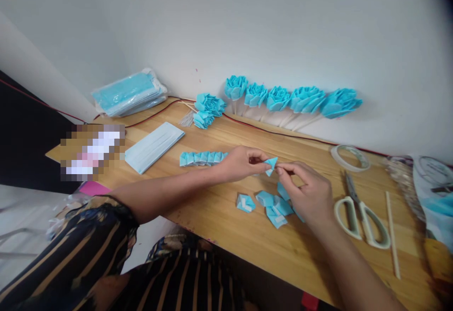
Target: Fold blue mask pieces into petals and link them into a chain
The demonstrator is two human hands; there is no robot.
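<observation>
Between my two hands, above the wooden table, is a small folded blue petal (272, 165). My left hand (242, 162) pinches it between thumb and fingers. From the other side, the thumb and forefinger of my right hand (307, 188) are closed together at the petal's tip; whatever they grip there is too small to make out. Below lie several loose folded blue petals (275, 208), some partly hidden under my right hand, and one single petal (245, 203) sits apart with a white strip on it. A row of folded blue petals (201, 158) runs behind my left wrist.
Blue flowers on sticks (278, 98) lean on the wall; two more flowers (208, 108) lie left of them. A face mask (155, 147) and bagged masks (129, 93) are at left. Scissors (364, 216), a tape roll (350, 158) and a thin stick (392, 235) lie right.
</observation>
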